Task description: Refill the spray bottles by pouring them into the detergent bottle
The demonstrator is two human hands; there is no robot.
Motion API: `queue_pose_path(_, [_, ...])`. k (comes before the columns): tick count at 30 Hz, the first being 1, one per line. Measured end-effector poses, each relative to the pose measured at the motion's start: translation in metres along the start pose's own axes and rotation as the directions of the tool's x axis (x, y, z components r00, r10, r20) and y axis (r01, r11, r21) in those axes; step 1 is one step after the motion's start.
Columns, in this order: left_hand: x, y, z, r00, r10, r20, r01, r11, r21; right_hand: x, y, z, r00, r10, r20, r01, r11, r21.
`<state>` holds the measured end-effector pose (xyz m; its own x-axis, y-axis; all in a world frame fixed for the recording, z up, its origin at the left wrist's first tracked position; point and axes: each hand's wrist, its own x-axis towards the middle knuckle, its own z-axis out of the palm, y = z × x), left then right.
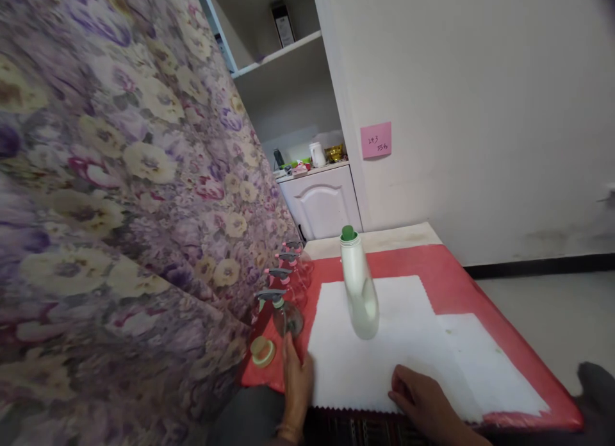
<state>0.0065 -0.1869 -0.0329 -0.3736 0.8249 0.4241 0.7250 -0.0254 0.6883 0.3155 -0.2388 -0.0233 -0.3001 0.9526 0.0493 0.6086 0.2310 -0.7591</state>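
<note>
My left hand (296, 374) reaches to the left edge of the table, its fingers stretched toward the lower part of a clear spray bottle (288, 319) with a grey trigger. The fingertips overlap the bottle in view; whether they touch it I cannot make out. Close by on the left lies a pale yellow-green cap (262, 352). Curled loosely, my right hand (418, 393) rests over the front edge of the white cloth (398, 350) with nothing visible in it. A tall pale green detergent bottle (359, 292) with a green spout stands upright on the cloth, apart from both hands.
Behind the nearest spray bottle, several more with pink and grey trigger heads (287, 259) line the left edge. A red cover (408, 260) lies under the cloth. A floral curtain (158, 196) hangs at left; a white cabinet (321, 199) and wall stand behind.
</note>
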Motion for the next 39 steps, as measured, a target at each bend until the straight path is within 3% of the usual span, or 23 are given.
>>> queue_pose_path(3, [-0.021,0.007,0.017,0.978,0.165,0.126,-0.167,0.986,0.013,-0.001,-0.003,0.001,1.0,0.004,-0.025,-0.006,0.999,-0.052])
queue_pose_path(4, [-0.027,0.01,0.023,0.943,0.274,0.189,-0.288,0.956,0.052,-0.001,-0.003,0.002,0.999,0.003,-0.038,-0.005,0.998,-0.066])
queue_pose_path(7, [-0.039,0.016,0.035,0.779,0.518,0.354,-0.604,0.772,0.2,-0.002,-0.003,0.005,0.996,-0.009,-0.088,0.001,0.996,-0.093])
queue_pose_path(9, [-0.042,0.018,0.039,0.711,0.578,0.4,-0.697,0.656,0.291,-0.002,-0.001,0.008,0.992,-0.024,-0.122,0.013,0.995,-0.096])
queue_pose_path(11, [-0.042,0.018,0.04,0.681,0.611,0.403,-0.732,0.579,0.359,-0.002,0.0,0.011,0.989,-0.037,-0.145,0.024,0.995,-0.092])
queue_pose_path(16, [-0.039,0.017,0.041,0.645,0.678,0.353,-0.756,0.498,0.425,-0.005,-0.005,0.009,0.986,-0.023,-0.164,0.011,0.997,-0.076])
queue_pose_path(23, [-0.038,0.018,0.045,0.647,0.696,0.312,-0.755,0.526,0.392,-0.027,0.002,-0.006,0.952,0.077,-0.297,-0.107,0.99,-0.087])
queue_pose_path(28, [-0.038,0.021,0.046,0.657,0.682,0.322,-0.75,0.544,0.377,-0.037,0.003,-0.005,0.941,0.058,-0.334,-0.071,0.997,-0.028])
queue_pose_path(33, [-0.034,0.018,0.042,0.623,0.695,0.359,-0.781,0.522,0.344,-0.052,0.0,0.009,0.961,0.06,-0.27,-0.066,0.998,-0.013])
queue_pose_path(39, [-0.034,0.01,0.036,0.591,0.73,0.342,-0.803,0.496,0.33,-0.068,0.02,0.038,0.986,0.08,-0.143,-0.087,0.995,-0.039])
